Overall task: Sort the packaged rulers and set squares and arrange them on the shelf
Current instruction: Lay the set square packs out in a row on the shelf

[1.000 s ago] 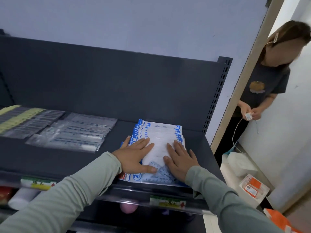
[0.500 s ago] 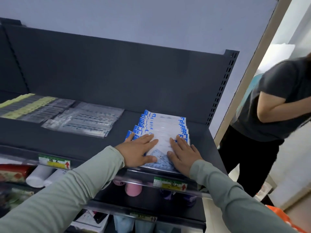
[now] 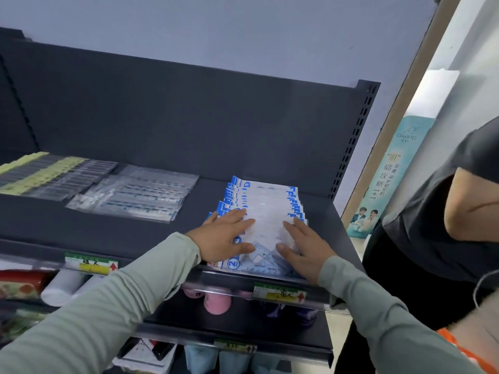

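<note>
**Two flat hands press on a stack of set square packs on a dark shelf**

Both hands lie palm down with fingers straight, gripping nothing. The left hand rests on the left half of the top pack and the right hand on the right half, thumbs pointing inward. Pale green ribbed sleeves cover both forearms. The set square packs are glossy white with blue printed edges, overlapping in a stack at the front right of the matte dark grey shelf. A clear triangle shows through the top pack between the thumbs. Further left lie clear ruler packs, then yellow-labelled packs.
</note>
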The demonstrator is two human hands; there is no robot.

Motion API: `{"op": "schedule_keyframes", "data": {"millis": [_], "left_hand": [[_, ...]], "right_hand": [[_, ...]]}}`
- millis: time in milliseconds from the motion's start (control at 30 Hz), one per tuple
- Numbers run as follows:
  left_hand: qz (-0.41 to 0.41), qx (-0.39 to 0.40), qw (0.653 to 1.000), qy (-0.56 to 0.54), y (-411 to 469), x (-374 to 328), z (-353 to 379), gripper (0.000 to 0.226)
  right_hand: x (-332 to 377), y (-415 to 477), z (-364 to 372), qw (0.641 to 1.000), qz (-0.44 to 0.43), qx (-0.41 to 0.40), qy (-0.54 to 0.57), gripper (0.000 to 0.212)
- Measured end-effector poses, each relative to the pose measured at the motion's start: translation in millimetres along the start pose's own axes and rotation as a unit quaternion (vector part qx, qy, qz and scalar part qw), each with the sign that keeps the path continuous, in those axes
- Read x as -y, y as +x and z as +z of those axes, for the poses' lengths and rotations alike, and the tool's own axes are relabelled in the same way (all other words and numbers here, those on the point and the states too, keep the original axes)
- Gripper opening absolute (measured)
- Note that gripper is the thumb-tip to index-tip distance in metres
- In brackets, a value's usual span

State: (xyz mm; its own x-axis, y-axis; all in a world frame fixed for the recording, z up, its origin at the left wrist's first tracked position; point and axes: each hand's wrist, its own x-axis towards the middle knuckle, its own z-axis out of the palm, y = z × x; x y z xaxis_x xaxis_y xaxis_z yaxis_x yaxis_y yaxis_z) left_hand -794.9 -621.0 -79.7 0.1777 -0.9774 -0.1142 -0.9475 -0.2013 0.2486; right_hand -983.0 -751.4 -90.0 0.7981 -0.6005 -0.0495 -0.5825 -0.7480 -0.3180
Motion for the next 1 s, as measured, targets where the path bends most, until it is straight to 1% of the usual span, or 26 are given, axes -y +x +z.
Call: {"op": "schedule_keyframes", "data": {"millis": [67,133,200,233,267,333,367,433,467,533,600,667,767,833,900,967,1000], "left_hand": [[-0.027,-0.038,0.999,-0.025,8,6,-5,0.072],[-0.067,-0.075,0.990,-0.096,19,14,-10,0.079],[-0.093,-0.103,0.972,-0.190,30,21,-12,0.077],[-0.103,-0.105,0.965,-0.216,35,22,-12,0.073],[-0.114,-0.102,0.961,-0.229,38,23,-13,0.074],[-0.120,-0.092,0.959,-0.239,49,31,-10,0.084],[-0.115,-0.086,0.959,-0.243,56,36,-8,0.087],[-0.124,-0.076,0.959,-0.242,67,44,-11,0.084],[-0.129,-0.078,0.959,-0.239,71,45,-15,0.081],[-0.132,-0.072,0.963,-0.225,76,40,-27,0.078],[-0.127,-0.059,0.970,-0.198,83,34,-36,0.071],[-0.148,-0.052,0.973,-0.168,95,34,-39,0.065],[-0.160,-0.062,0.968,-0.181,113,39,-41,0.053],[-0.164,-0.057,0.966,-0.192,122,43,-40,0.055],[-0.165,-0.051,0.965,-0.197,128,46,-38,0.052],[-0.161,-0.057,0.966,-0.194,133,46,-37,0.039],[-0.160,-0.062,0.967,-0.190,135,46,-37,0.031]], "right_hand": [[-3,11,-5,0.995,0.031,-0.025,0.095,0.069],[-7,24,-9,0.980,0.072,-0.036,0.181,0.070],[-7,37,-12,0.967,0.096,-0.035,0.232,0.069],[-5,41,-12,0.961,0.103,-0.031,0.254,0.069],[-4,45,-10,0.956,0.110,-0.026,0.270,0.071],[-3,49,-10,0.954,0.118,-0.027,0.273,0.069],[-3,51,-11,0.957,0.124,-0.041,0.261,0.063],[-6,55,-17,0.961,0.125,-0.077,0.233,0.047],[-6,57,-20,0.963,0.123,-0.091,0.222,0.045],[-9,68,-26,0.968,0.115,-0.087,0.205,0.046],[-10,83,-28,0.976,0.114,-0.053,0.178,0.056],[-10,98,-30,0.980,0.118,-0.016,0.162,0.060],[-13,119,-31,0.976,0.118,0.008,0.185,0.062],[-18,130,-32,0.969,0.139,0.017,0.202,0.066],[-25,139,-33,0.966,0.151,0.013,0.211,0.070],[-30,143,-33,0.967,0.160,-0.012,0.197,0.070],[-32,143,-33,0.971,0.165,-0.027,0.171,0.069]]}}
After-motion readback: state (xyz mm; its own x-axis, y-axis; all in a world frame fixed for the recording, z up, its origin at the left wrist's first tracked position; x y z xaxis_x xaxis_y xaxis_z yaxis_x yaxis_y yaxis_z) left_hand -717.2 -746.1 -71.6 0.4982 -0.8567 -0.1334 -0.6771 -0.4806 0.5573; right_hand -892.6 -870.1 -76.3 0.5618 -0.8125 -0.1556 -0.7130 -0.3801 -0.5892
